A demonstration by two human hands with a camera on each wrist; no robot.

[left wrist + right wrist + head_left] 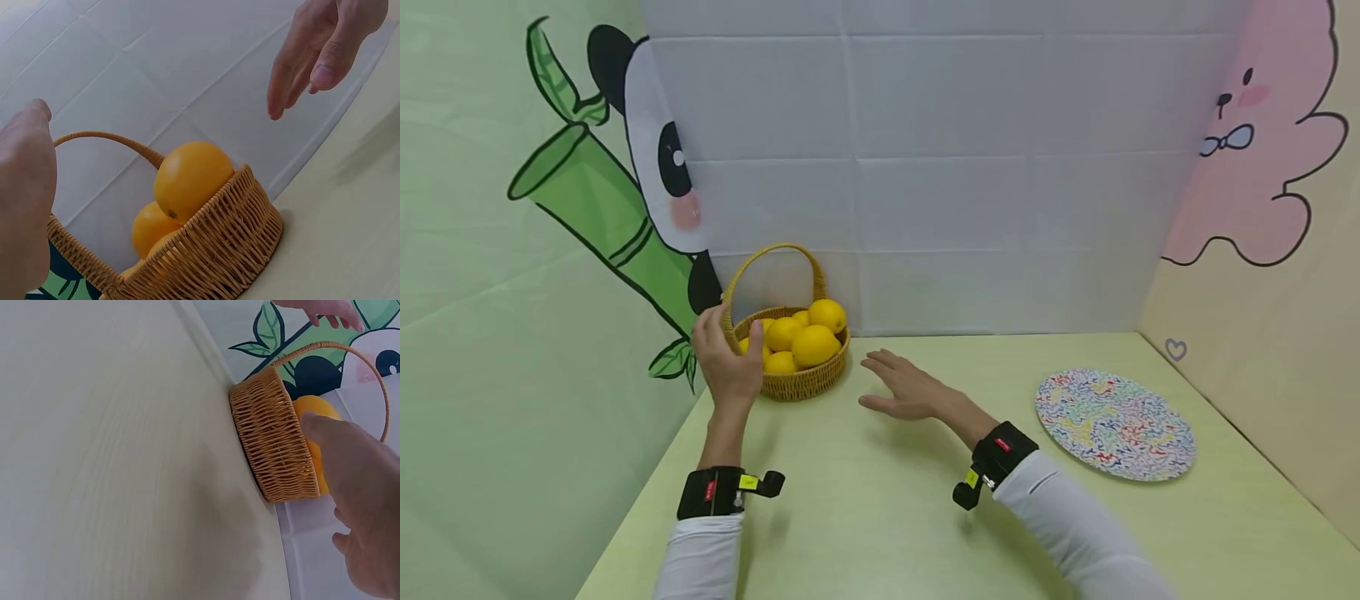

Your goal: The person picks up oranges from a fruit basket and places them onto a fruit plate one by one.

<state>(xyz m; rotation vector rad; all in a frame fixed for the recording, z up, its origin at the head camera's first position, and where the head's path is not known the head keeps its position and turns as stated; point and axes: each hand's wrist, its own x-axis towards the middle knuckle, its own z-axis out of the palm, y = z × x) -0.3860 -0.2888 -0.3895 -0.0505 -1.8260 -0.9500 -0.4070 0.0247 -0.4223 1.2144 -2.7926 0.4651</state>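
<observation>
A wicker basket with a tall arched handle stands at the back left of the table, heaped with several yellow lemons. My left hand is raised at the basket's left side, thumb and fingers apart, overlapping its rim in the head view. To the right of the basket, my right hand hovers over the table with its fingers stretched toward it. In the left wrist view, one lemon sits high against the rim. Neither hand holds anything.
A round, multicoloured speckled placemat or plate lies on the right side of the pale table. Behind the basket rises a white creased wall covering. A green panel with a panda drawing borders the left side.
</observation>
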